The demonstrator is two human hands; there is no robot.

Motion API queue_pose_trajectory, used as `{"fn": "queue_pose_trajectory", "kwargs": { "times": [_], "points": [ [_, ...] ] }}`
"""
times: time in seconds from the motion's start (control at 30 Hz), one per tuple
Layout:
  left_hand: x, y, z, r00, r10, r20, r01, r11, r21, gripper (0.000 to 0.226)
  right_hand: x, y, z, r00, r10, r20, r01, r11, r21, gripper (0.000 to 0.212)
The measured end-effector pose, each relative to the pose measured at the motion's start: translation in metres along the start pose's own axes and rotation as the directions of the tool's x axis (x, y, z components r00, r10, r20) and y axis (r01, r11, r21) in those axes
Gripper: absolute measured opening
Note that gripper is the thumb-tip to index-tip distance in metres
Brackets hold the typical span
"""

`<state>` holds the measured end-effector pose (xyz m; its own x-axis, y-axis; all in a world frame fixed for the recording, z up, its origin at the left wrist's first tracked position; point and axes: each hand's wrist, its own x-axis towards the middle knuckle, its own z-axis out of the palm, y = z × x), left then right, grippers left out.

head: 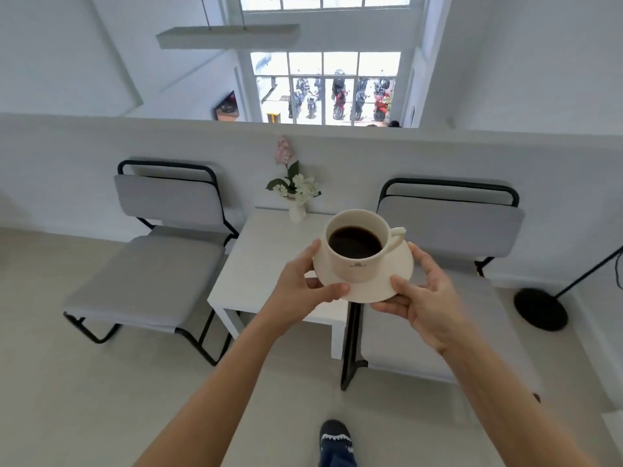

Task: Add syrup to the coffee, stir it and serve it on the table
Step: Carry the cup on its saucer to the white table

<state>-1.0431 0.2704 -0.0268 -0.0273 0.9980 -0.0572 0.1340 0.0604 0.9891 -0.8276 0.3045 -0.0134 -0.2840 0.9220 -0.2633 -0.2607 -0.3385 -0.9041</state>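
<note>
A cream cup (360,261) full of black coffee (354,242) stands on a cream saucer (399,271), its handle pointing right. I hold the saucer in the air over the near right part of a small white table (256,264). My left hand (300,284) grips the saucer's left rim, thumb on top. My right hand (421,294) grips its right rim the same way. No syrup or spoon is in view.
A white vase of flowers (297,197) stands at the table's far edge against a low white wall. Grey chairs sit to the left (158,261) and right (448,230) of the table. A black lamp base (541,308) rests on the floor at right. My foot (335,439) is below.
</note>
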Motion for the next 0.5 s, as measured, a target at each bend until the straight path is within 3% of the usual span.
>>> {"fn": "queue_pose_trajectory", "kwargs": {
  "times": [0.1,0.5],
  "points": [
    [0.038,-0.004,-0.029,0.999,0.017,-0.029,-0.017,1.0,-0.009,0.075,0.048,-0.004,0.021,1.0,0.016,0.023,-0.015,1.0,-0.006,0.067],
    [0.171,-0.031,-0.142,0.996,-0.057,-0.068,0.057,0.998,-0.013,0.093,0.212,0.001,0.099,0.997,0.075,0.019,-0.075,0.997,-0.024,0.067]
  ]
}}
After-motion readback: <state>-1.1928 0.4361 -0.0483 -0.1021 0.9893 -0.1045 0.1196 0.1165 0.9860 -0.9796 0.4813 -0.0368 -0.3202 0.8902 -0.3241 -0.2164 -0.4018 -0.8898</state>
